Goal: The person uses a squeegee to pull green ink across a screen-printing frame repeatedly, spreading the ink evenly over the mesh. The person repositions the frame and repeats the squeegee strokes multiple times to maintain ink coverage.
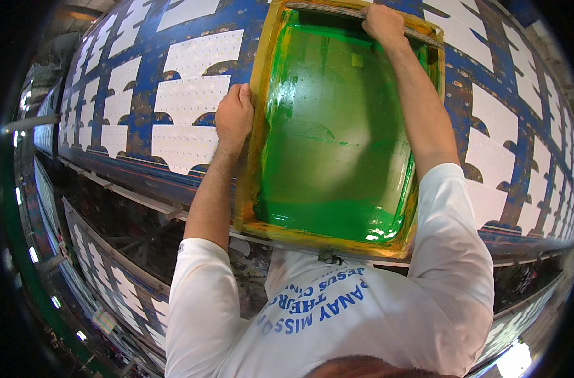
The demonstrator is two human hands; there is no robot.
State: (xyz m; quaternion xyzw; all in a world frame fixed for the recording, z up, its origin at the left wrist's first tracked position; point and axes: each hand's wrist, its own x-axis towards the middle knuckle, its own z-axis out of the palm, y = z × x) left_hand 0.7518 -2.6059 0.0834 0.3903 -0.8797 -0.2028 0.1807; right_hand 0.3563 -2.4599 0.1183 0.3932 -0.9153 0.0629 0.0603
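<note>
A screen printing frame with yellow-stained sides lies in front of me on a blue table. Its mesh is coated in green ink, with a thick pool of green ink along the near end. My left hand is closed on the frame's left side, its fingertips partly hidden. At the far end my right hand grips the wooden bar of a squeegee, which spans the frame's width. The squeegee's lower edge is hidden in shadow.
White cut fabric pieces with curved notches lie in rows on the blue printing table, on both sides of the frame. Another long table with white pieces stands at the lower left. My body is close to the table's near edge.
</note>
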